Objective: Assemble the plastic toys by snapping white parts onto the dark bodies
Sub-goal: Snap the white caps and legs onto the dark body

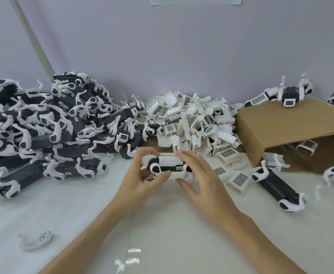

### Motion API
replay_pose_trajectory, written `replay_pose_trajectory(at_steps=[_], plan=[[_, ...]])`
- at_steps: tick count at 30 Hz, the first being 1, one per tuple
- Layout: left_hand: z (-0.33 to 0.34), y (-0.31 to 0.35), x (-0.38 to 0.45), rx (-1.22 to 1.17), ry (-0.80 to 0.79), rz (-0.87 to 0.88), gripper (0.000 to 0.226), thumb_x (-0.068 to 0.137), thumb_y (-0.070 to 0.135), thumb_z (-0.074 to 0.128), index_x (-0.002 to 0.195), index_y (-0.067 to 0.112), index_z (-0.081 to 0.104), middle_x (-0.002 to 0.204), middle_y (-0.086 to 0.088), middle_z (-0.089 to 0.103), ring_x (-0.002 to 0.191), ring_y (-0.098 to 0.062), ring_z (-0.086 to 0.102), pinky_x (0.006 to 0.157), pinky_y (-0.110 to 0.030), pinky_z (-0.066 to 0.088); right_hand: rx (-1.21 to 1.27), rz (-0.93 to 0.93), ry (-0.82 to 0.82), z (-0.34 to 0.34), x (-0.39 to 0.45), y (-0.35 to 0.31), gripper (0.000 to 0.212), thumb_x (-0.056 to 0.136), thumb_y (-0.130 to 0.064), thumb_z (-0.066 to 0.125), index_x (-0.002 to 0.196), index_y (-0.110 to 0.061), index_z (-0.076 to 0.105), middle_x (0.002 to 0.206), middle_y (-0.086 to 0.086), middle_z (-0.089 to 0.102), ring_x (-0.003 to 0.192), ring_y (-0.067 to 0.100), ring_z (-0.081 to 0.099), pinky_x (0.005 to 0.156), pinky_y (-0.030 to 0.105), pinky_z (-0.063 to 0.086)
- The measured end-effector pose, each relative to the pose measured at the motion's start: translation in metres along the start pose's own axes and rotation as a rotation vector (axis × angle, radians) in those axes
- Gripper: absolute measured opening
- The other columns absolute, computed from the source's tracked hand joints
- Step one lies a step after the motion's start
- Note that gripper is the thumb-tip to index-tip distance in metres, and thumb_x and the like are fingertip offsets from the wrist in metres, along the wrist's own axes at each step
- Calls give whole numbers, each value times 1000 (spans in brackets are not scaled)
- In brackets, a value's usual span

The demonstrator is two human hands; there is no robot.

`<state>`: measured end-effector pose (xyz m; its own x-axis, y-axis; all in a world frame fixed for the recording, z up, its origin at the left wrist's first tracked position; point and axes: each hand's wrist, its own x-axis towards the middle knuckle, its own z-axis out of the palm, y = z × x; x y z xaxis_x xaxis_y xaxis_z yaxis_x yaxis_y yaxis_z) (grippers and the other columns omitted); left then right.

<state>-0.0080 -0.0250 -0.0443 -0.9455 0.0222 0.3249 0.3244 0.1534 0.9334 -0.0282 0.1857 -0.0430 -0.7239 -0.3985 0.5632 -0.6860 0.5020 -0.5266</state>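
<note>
A big heap of dark bodies (43, 123) fills the far left of the white table (83, 214). A brown box (280, 127) sits far right. Between them lies a pile of white parts (191, 119). In the middle, the left hand (142, 182) grips a toy (167, 164) with curled fingers. The right hand (199, 178) touches the toy's top with straight fingers.

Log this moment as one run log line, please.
left hand grips toy | right hand fingers on white cover | spare covers piled behind
</note>
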Motion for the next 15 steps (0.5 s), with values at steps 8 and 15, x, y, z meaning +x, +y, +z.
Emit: replay_pose_trajectory(at_steps=[8, 15], plan=[[1, -4, -2, 377, 62, 104, 50, 84, 61, 76, 122, 46, 46, 100, 21, 68, 93, -9, 64, 80, -23, 51, -100, -46, 108, 3, 3, 6, 45, 90, 6, 72, 131, -12, 63, 132, -2, 60, 129, 14, 52, 110, 15, 37], [-5, -1, 4, 452, -68, 367, 58, 87, 16, 87, 130, 32, 51, 154, 13, 55, 139, -13, 56, 105, -35, 52, 729, 422, -138, -16, 6, 4, 35, 97, -45, 62, 129, -30, 66, 122, 1, 69, 117, 13, 66, 88, 29, 57]])
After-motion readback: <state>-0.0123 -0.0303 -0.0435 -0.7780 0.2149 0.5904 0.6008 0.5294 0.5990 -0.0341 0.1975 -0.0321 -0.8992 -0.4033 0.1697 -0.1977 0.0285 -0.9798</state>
